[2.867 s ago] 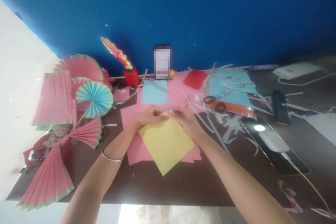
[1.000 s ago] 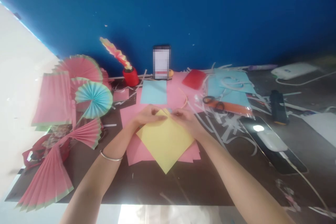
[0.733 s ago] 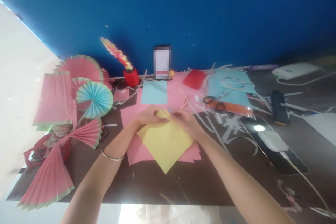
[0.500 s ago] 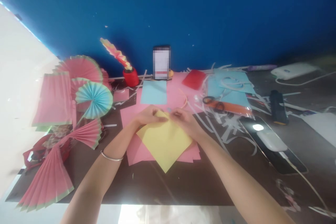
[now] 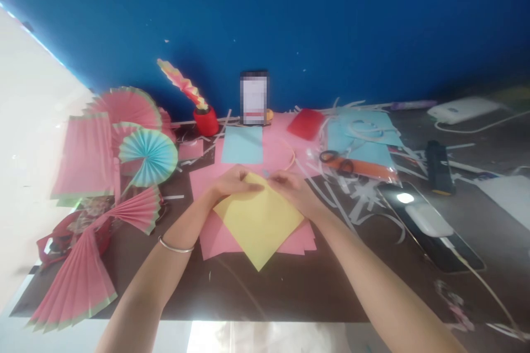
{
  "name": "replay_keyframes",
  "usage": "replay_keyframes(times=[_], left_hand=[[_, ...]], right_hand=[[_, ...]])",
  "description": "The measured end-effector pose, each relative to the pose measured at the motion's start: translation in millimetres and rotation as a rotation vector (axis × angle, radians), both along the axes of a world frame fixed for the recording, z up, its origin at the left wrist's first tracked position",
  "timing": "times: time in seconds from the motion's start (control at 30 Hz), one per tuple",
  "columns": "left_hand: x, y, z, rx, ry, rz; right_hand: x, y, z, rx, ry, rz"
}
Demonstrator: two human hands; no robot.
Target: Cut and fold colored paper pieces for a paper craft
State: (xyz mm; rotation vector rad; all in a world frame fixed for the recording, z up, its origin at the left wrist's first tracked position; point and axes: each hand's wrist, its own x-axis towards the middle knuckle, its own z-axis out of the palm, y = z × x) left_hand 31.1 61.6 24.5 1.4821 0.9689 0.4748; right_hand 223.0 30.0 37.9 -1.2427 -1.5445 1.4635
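A yellow square sheet of paper (image 5: 259,223) lies cornerwise on a stack of pink sheets (image 5: 215,234) on the dark table (image 5: 290,287). My left hand (image 5: 234,183) and my right hand (image 5: 292,190) meet at the sheet's far corner. Both have their fingers closed in a pinch on the paper's top edge. A thin bangle (image 5: 174,247) sits on my left wrist.
Pink pleated paper fans (image 5: 89,154) and a blue-green rosette (image 5: 148,157) crowd the left side. A red pot (image 5: 206,119) and a phone (image 5: 254,97) stand against the blue wall. Scissors (image 5: 337,162), paper strips, blue sheets (image 5: 364,135) and another phone with cable (image 5: 430,226) lie at right.
The yellow sheet has turned slightly, so its near corner points more straight toward me. Both hands have stayed pinched at its far corner.
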Motion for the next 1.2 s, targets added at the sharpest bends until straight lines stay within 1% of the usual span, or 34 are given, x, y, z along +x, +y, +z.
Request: replay_keyframes(times=[0.13,0.3,0.43,0.57,0.63,0.7,0.77,0.87,0.93,0.97,1.07,1.13,1.2], left_hand=[[0,1,0.7,0.001,-0.016,-0.026],[1,1,3.5,-0.009,-0.042,-0.024],[2,0,5.1,-0.025,-0.050,-0.018],[1,-1,4.0,-0.042,-0.067,-0.016],[-1,0,2.2,-0.064,-0.113,-0.019],[-4,1,-0.2,-0.105,-0.215,0.015],[-6,3,-2.6,-0.120,-0.348,0.112],[-7,5,-5.0,-0.059,-0.496,0.277],[-5,4,-5.8,-0.008,-0.519,0.338],[-4,3,-6.3,0.015,-0.512,0.361],[0,1,-9.0,0.061,-0.427,0.401],[2,0,-11.0,0.098,-0.328,0.426],[2,1,-11.7,0.172,-0.217,0.439]], right_hand=[[-1,0,-0.5,0.006,0.027,0.035],[-2,3,-8.0,0.049,0.045,0.004],[-1,4,-11.8,0.066,0.051,0.011],[-1,4,-12.1,0.075,0.054,0.022],[-1,4,-12.4,0.073,0.053,0.013],[0,6,-14.0,0.098,0.050,-0.057],[3,8,-17.6,0.157,0.064,-0.213],[8,13,-25.4,0.232,0.084,-0.492],[11,15,-30.5,0.246,0.068,-0.591],[12,16,-32.4,0.251,0.061,-0.605],[11,15,-34.8,0.266,0.062,-0.587],[9,15,-34.5,0.258,0.071,-0.578],[8,16,-34.5,0.233,0.084,-0.570]])
